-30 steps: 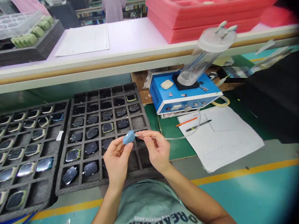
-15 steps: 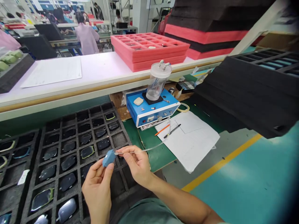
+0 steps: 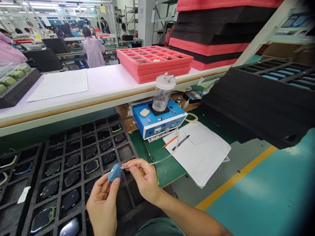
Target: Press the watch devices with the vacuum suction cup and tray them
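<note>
Between the thumb and fingers of my left hand (image 3: 104, 200) is a small blue case (image 3: 114, 172), raised above the black foam tray (image 3: 118, 216). My right hand (image 3: 145, 180) pinches the end of a thin clear tube (image 3: 162, 160), its tip touching or very close to the case's right end. The tube curves back to the front of a blue machine (image 3: 159, 121), which carries a clear cylinder (image 3: 162, 93) with a lid. Dark watch-like pieces (image 3: 72, 178) sit in many of the tray's compartments.
Papers (image 3: 199, 150) with an orange pen (image 3: 169, 141) and a black pen (image 3: 180, 143) lie right of my hands. Red foam trays (image 3: 152, 67) sit on the shelf (image 3: 103, 80). Black foam trays (image 3: 258, 101) are stacked at right. Several people work in the background.
The camera view has shifted slightly, so the shelf and machine appear lower. Both hands keep nearly the same pose, still holding the blue case and the tube.
</note>
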### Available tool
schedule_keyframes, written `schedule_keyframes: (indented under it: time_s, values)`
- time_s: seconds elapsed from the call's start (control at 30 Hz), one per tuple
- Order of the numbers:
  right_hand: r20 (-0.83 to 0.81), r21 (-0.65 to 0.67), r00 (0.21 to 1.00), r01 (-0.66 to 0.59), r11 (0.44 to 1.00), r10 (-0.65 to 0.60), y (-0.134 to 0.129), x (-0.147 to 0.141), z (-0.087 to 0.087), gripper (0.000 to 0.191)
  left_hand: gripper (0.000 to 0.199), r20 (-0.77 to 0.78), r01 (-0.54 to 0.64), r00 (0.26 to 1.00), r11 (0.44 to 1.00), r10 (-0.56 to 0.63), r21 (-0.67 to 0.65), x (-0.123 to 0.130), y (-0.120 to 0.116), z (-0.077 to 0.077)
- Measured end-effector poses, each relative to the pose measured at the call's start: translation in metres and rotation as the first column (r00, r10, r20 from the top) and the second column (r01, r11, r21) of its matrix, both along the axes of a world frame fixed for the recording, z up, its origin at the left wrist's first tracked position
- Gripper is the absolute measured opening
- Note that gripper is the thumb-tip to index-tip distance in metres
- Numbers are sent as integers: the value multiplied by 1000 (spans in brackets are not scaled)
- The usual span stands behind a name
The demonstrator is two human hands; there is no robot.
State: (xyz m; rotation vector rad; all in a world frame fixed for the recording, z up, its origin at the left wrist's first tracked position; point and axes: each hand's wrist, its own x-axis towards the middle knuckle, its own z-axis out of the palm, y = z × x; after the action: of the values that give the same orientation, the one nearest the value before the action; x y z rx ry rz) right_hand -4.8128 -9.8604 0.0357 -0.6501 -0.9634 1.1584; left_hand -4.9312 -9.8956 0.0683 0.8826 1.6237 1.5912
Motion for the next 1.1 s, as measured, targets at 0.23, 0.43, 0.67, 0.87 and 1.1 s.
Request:
schedule_keyframes:
  time_s: [0.23,0.43,0.67,0.87,1.1]
  values:
    - [-20,7,1000,4,1000,-3,1,0,2,16,43,26,28,999,1000,-28,-2,-2,0,-2]
    - [-33,4,999,-3,1000,3,2,0,1,17,44,8,32,999,999,-32,-10,-1,1,-1]
    - [-39,-10,999,-18,1000,17,2,0,1,16,46,-8,25,1000,999,-25,-22,-1,0,0]
    - [-69,-22,997,-42,999,40,1,1,2,13,48,-9,18,1000,999,-18,-31,-1,0,0]
    - [-91,-24,995,-53,998,50,2,0,1,11,50,5,15,1000,999,-14,-45,-1,0,0]
